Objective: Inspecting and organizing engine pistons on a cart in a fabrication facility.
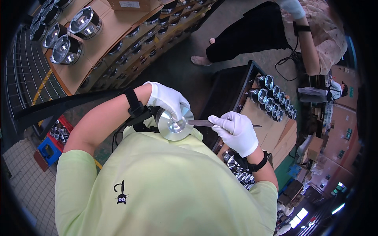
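My left hand [168,99], in a white glove, grips a shiny round metal part [175,125] held up in front of my chest, its flat face turned toward the camera. My right hand [235,131], also gloved in white, holds a slim flat metal tool [201,123] whose tip lies against the right side of the part's face. The tool's other end sticks out past my right hand to the right. Both wrists carry black straps.
Brown cardboard sheets [114,27] at the upper left carry stacked layers of similar shiny round parts [84,21]. A dark bench [228,88] at the right holds a row of parts [271,98]. Another person [311,35] stands at the top right. A wire-mesh rack [27,74] lies at the left.
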`<act>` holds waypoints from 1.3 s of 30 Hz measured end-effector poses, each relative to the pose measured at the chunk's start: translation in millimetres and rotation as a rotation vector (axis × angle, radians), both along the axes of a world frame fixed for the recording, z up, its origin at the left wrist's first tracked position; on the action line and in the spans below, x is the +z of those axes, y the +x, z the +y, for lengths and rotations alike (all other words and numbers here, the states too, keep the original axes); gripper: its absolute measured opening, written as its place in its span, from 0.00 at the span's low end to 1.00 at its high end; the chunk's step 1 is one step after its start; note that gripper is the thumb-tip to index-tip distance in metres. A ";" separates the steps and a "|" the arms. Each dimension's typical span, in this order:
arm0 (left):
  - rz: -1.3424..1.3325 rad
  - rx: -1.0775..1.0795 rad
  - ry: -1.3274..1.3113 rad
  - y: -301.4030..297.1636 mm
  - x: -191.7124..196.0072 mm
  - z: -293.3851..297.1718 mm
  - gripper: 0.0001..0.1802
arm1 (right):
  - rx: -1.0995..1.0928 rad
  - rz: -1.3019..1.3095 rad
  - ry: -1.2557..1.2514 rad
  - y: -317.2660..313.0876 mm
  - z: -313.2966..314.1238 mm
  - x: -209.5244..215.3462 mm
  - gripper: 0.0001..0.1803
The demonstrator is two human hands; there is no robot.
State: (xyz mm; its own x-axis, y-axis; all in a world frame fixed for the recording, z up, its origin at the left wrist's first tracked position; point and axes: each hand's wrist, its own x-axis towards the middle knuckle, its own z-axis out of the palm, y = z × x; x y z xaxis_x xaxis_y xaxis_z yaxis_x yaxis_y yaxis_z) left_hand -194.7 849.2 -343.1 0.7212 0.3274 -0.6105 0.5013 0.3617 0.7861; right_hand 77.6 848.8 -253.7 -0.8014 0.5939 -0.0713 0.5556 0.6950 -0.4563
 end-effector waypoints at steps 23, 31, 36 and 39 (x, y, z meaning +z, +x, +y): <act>0.035 0.014 -0.219 1.3 -4.8 11.4 0.33 | -0.184 0.006 0.016 -3.8 -47.4 -22.8 0.13; 0.008 0.025 -0.235 -0.8 -8.8 14.4 0.32 | -0.265 0.022 0.054 -5.8 -55.1 -29.5 0.11; -0.018 0.046 -0.251 -2.1 -13.2 17.0 0.32 | -0.278 0.064 0.080 -10.2 -53.5 -28.8 0.11; -0.043 0.044 -0.262 -1.2 -14.8 16.5 0.32 | -0.278 0.043 0.067 -10.8 -53.9 -25.7 0.12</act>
State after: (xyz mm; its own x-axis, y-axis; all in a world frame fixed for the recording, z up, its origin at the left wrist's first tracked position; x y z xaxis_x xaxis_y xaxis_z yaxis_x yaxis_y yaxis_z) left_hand -195.9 865.7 -357.9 0.7370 0.1937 -0.6475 0.4487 0.5761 0.6832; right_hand 66.8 794.9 -279.4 -0.6084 0.7936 0.0064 0.7103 0.5481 -0.4416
